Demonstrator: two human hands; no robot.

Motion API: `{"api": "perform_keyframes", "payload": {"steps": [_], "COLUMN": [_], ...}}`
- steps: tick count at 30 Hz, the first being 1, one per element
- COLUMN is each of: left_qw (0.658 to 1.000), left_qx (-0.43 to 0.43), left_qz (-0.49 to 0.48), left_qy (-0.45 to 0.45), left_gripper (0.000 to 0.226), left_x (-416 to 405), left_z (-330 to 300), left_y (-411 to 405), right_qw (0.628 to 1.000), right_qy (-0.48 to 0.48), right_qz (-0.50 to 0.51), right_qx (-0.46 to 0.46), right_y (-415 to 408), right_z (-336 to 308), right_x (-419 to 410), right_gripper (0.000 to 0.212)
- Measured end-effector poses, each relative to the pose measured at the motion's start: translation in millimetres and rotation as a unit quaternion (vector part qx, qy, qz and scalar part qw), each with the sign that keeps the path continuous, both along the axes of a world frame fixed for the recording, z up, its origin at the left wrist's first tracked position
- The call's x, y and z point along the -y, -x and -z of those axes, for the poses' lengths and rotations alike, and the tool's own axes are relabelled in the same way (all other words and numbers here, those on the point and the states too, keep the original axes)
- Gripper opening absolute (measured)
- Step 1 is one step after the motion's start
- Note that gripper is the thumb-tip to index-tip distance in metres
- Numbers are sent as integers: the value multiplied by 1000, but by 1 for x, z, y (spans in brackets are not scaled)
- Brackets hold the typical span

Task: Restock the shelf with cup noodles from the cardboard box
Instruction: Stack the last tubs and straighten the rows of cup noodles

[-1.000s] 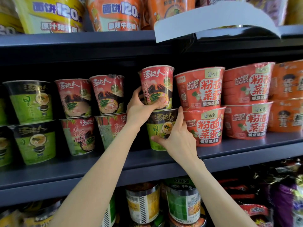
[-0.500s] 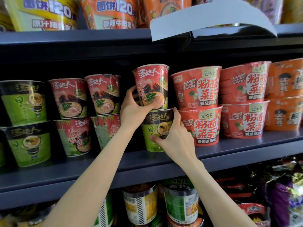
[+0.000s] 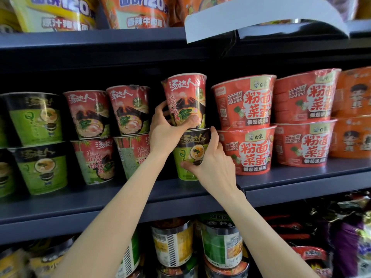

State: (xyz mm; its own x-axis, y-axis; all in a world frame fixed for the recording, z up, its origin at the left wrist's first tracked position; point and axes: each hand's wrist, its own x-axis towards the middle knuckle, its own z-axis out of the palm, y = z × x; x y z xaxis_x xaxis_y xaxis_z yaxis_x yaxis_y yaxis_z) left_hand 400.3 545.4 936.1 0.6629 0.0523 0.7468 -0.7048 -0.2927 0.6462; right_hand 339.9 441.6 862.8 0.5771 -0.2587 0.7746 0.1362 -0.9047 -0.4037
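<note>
A red cup of noodles with a volcano picture stands on top of a green and black cup on the middle shelf. My left hand grips the red cup near its base, thumb across the front. My right hand holds the green cup, thumb on its front and fingers round its right side. Both cups stand upright. The cardboard box is out of view.
Stacked red cups and green cups fill the shelf to the left. Wide red bowls and orange bowls crowd the right. A curled white paper tag hangs from the upper shelf. Canisters sit below.
The two stacked cups have shifted slightly left with both hands on them. My right thumb has slid lower on the green cup.
</note>
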Motion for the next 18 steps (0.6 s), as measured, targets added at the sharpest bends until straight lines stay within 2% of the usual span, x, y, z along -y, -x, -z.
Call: {"api": "perform_keyframes", "payload": {"steps": [4, 6, 10, 13, 16, 18], "left_qw": [1000, 999, 991, 972, 979, 984], "left_qx": [5, 21, 124, 183, 104, 30], "left_qz": [-8, -12, -49, -140, -158, -149], "left_qy": [-17, -23, 4, -42, -78, -89], "left_gripper": [88, 81, 47, 39, 45, 53], "left_x": [2, -3, -44, -90, -130, -146], "left_z": [3, 6, 20, 35, 42, 43], "left_y": [7, 15, 36, 36, 21, 10], "right_qw": [1000, 1000, 990, 972, 964, 968], "right_qy": [10, 6, -6, 24, 74, 72], "right_qz": [-1, -28, -114, -146, -160, -187], "right_qx": [7, 6, 80, 180, 202, 150], "right_y": [2, 9, 24, 29, 22, 13], "right_z": [3, 4, 11, 13, 12, 7], "right_x": [0, 2, -2, -22, -51, -72], "right_gripper": [115, 110, 77, 45, 32, 34]}}
